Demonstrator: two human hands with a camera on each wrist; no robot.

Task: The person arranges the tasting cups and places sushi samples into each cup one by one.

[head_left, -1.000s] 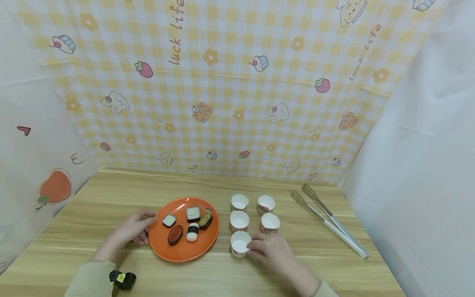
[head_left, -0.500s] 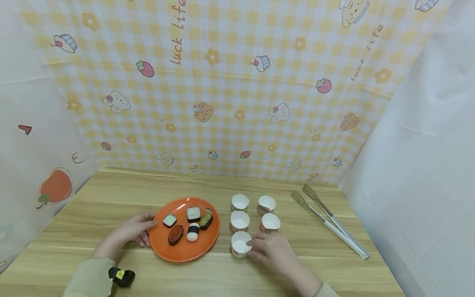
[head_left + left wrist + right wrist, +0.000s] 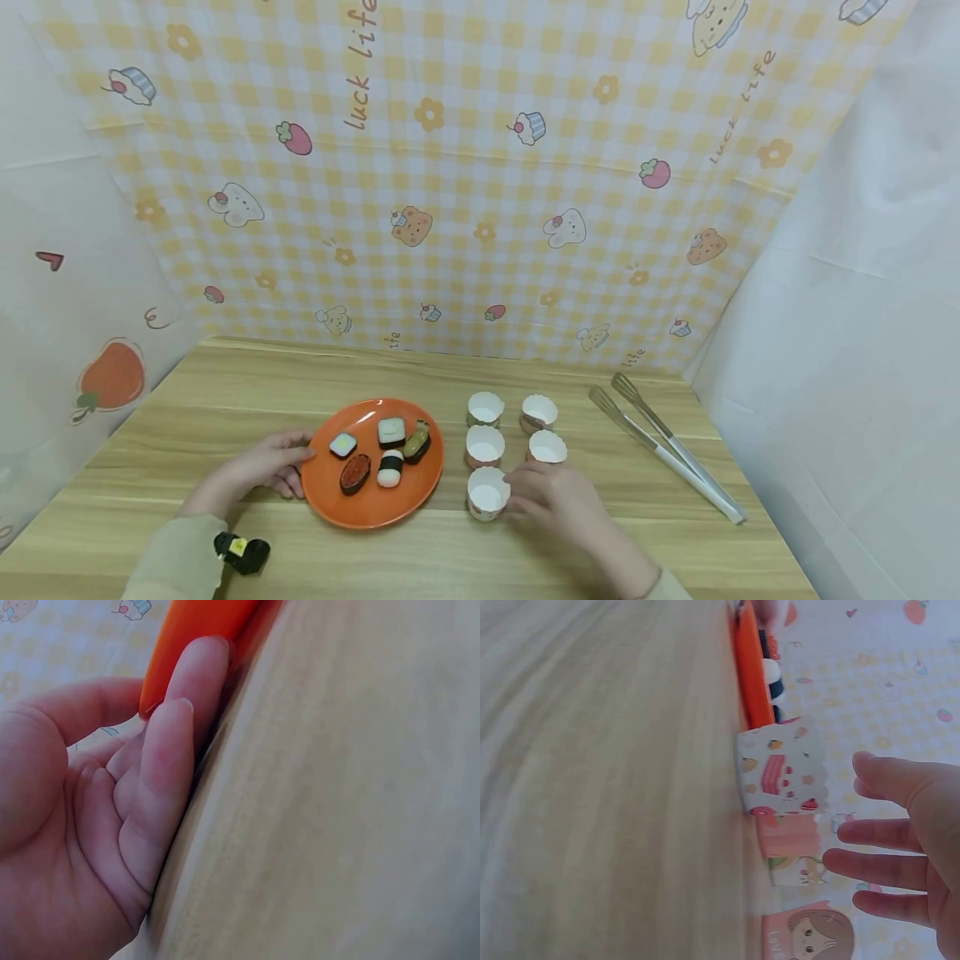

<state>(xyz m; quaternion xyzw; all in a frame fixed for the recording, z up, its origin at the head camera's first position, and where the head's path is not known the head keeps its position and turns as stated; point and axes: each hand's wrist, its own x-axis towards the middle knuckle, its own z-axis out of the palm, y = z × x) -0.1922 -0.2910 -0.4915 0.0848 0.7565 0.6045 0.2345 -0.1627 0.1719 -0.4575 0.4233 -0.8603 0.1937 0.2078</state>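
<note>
My left hand [image 3: 266, 468] grips the left rim of an orange plate [image 3: 367, 515], thumb above and fingers under the edge; the left wrist view shows this hold on the plate [image 3: 196, 626]. On the plate lie several toy sushi pieces, among them one with orange roe [image 3: 355, 475] and a white one with a black band [image 3: 390, 469]. My right hand [image 3: 555, 500] is beside the nearest paper baking cup [image 3: 487, 507]. In the right wrist view the right hand [image 3: 922, 840] has its fingers spread, apart from the cup [image 3: 784, 769], holding nothing.
Several more paper cups, such as one at the back [image 3: 485, 408], stand in two columns right of the plate. Metal tongs [image 3: 675, 458] lie farther right. A small black object with a yellow patch [image 3: 242, 554] is by the left sleeve. A checked cloth [image 3: 450, 183] hangs behind.
My right hand has let go of the nearest cup's rim and drawn slightly right, with its fingers opening. The left hand stays at the plate.
</note>
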